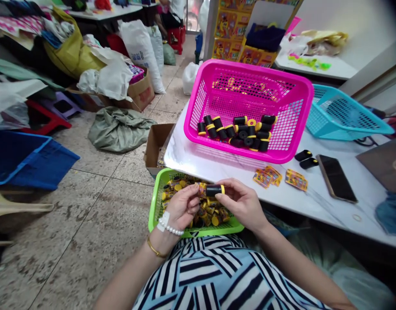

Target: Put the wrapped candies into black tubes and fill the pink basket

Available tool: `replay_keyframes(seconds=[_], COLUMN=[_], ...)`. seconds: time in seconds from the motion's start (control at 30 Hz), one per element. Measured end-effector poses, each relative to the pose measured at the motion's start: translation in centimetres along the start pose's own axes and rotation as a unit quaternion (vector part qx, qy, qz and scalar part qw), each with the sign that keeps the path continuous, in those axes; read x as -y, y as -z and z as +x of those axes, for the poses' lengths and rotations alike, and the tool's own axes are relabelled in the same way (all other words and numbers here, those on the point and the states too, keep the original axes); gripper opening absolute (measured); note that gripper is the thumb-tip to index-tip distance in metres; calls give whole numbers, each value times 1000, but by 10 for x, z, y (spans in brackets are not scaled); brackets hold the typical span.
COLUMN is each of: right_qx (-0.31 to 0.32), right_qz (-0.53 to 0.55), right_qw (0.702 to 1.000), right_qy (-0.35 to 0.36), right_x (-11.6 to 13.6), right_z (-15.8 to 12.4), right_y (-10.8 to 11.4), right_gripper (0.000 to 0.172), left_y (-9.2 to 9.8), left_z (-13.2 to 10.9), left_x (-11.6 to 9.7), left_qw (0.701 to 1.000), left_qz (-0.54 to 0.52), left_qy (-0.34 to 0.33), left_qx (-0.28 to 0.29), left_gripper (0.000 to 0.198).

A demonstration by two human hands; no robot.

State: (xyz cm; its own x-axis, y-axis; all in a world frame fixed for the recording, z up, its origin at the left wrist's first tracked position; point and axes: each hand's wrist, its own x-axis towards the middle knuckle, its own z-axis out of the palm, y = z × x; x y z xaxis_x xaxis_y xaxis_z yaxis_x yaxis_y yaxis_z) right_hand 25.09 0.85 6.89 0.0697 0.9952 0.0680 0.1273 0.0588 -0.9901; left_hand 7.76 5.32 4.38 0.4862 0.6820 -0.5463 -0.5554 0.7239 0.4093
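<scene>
My right hand [245,202] pinches a small black cylinder with a yellow rim [213,190] by its yellow end. At its other end, my left hand [184,204] has closed fingers on a printed yellow-orange wrapper [202,189], which meets the black cylinder. Both hands are above a green basket [154,215] full of similar cylinders with printed yellow wrapping. On the table, a pink basket [249,153] holds several plain black cylinders with yellow ends [238,129]. Loose printed wrappers [267,176] lie in front of it, with two black cylinders [306,159] to the right.
A phone [336,178] and a blue basket [346,114] rest on the white table [314,206]. A cardboard box [156,144] stands by the table's left edge. Sacks [119,129], a blue crate [33,159] and stools are on the floor to the left.
</scene>
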Motion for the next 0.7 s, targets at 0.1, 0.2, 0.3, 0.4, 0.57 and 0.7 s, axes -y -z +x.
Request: replay_keyframes(seconds=[0.1,0.2,0.3,0.4,0.57,0.7], right_qx=[22,-4,-40,-19,-14,16], right_qz=[-11,-125,-226,-157,9,-12], right_qw=[1000,992,970,986,1000,1000], right_qy=[-11,23,75,46,11,6], right_x=[-1,-4,-3,0,2,-9], right_z=[0,0,-1,-2,0,1], right_y=[-3,-1,3,4,1,-1], right_gripper=[22,21,22,21,19,21], left_y=[2,4,7,9,9,6], left_z=[0,0,1,3,6,6], left_x=[2,3,4,5,5,7], left_qw=[1000,1000,1000,1000,1000,1000], left_qz=[-4,4,27,22,-17,-19], left_qy=[1,5,3,-9,-12,4], left_qx=[4,-4,1,1,2,6], left_gripper=[25,24,25,27,26,24])
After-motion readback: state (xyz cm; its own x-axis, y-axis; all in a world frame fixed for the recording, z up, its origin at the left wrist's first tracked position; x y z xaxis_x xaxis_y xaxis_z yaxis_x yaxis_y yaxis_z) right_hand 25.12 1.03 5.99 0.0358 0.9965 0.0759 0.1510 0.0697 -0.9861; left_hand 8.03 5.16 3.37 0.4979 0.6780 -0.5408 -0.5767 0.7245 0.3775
